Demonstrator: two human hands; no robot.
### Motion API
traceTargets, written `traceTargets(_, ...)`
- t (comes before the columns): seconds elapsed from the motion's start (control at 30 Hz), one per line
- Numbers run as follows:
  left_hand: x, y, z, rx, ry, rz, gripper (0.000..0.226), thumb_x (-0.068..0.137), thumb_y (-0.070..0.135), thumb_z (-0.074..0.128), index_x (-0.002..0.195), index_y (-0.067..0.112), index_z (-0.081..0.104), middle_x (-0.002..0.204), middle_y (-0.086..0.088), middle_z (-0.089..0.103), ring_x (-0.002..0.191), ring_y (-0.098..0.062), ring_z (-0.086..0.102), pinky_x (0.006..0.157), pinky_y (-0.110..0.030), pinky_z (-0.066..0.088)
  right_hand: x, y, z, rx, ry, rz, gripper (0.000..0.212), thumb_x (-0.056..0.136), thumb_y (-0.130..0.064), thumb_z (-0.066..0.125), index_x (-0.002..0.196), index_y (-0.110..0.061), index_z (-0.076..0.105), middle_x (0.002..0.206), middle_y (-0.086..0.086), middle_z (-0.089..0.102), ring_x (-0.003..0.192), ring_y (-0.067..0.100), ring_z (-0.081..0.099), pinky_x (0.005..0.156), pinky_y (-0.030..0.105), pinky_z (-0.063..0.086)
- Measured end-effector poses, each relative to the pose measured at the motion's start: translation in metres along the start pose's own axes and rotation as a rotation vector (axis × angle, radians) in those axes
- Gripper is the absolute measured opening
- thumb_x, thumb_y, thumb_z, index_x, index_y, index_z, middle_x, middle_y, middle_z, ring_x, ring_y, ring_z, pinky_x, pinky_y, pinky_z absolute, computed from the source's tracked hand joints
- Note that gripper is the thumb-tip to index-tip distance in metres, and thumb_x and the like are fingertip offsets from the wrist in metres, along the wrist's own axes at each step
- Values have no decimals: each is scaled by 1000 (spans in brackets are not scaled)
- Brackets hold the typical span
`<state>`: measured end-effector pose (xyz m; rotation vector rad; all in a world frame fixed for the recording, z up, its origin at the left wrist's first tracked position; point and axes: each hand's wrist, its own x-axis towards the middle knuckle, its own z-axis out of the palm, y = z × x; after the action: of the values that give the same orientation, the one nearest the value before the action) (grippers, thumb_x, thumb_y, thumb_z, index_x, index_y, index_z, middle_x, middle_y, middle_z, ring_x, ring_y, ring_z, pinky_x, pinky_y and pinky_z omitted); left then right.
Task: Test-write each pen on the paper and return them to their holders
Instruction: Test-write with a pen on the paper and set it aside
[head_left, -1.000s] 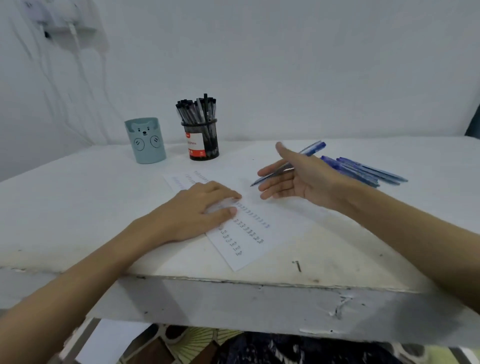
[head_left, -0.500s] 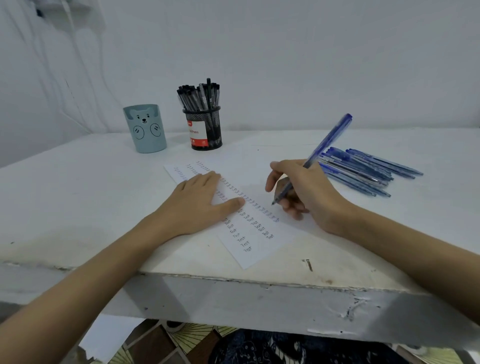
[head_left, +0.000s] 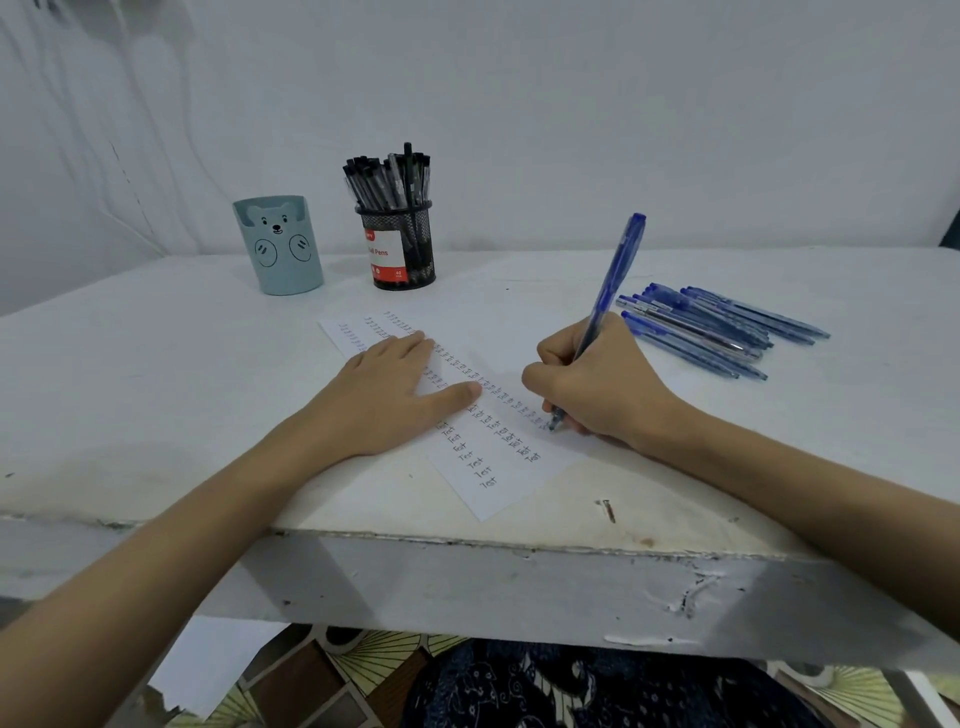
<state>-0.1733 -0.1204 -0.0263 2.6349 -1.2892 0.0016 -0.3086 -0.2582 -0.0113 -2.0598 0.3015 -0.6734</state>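
Observation:
A white sheet of paper (head_left: 498, 467) with rows of small handwritten words lies slanted on the table. My left hand (head_left: 384, 395) lies flat on it, fingers straight. My right hand (head_left: 597, 389) grips a blue pen (head_left: 608, 291) in a writing hold, its tip touching the paper at the end of a written row. Several blue pens (head_left: 717, 327) lie loose in a pile to the right. At the back stand a black mesh holder (head_left: 400, 249) full of black pens and a teal bear-faced cup (head_left: 278, 244).
The white table (head_left: 156, 389) has a chipped front edge (head_left: 519, 545) close to me. A small rusty nail (head_left: 608, 509) lies near that edge. A white wall rises right behind the holders. Patterned floor and dark cloth show below the table.
My right hand went from open with the pen lying across its fingers to a writing grip, then moved down so the tip met the paper. The left hand stayed flat on the sheet.

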Motion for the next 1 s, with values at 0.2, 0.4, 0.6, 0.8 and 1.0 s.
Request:
traceTargets(0.2,0,0,0,-2,-9,-11,93,77,74,25,148,15,19,157,2,15,143,-13,13,115,-32,11,1,2,3,-21,-17,-49,55,74,8,51,40,-22,20,40,-6,14,42,17,25,50,29,36)
traceTargets(0.4,0,1,-1,-2,-15,-11,93,77,73,25,149,15,18,157,1,14,143,-14,13,116,-33,11,2,1,3,-13,-10,-49,53,74,7,50,42,-21,19,40,-6,13,49,20,27,47,29,35)
traceTargets(0.6,0,1,-1,0,-5,-2,88,81,70,29,148,14,19,157,1,15,143,-14,13,115,-32,11,2,0,1,-24,-9,-33,53,75,7,50,42,-20,19,41,-5,13,47,20,28,45,24,35)
traceTargets(0.8,3,-3,1,2,-4,-2,101,71,82,24,148,16,21,156,2,18,142,-15,16,116,-33,13,1,-1,3,-31,5,-53,52,75,7,50,43,-20,18,41,-8,12,47,19,21,53,35,41)
traceTargets(1.0,3,-3,1,4,-1,8,101,73,85,25,147,15,24,156,1,20,142,-15,18,115,-33,15,1,-1,2,-38,15,-32,53,75,7,50,43,-20,18,39,-8,13,37,14,23,53,35,40)
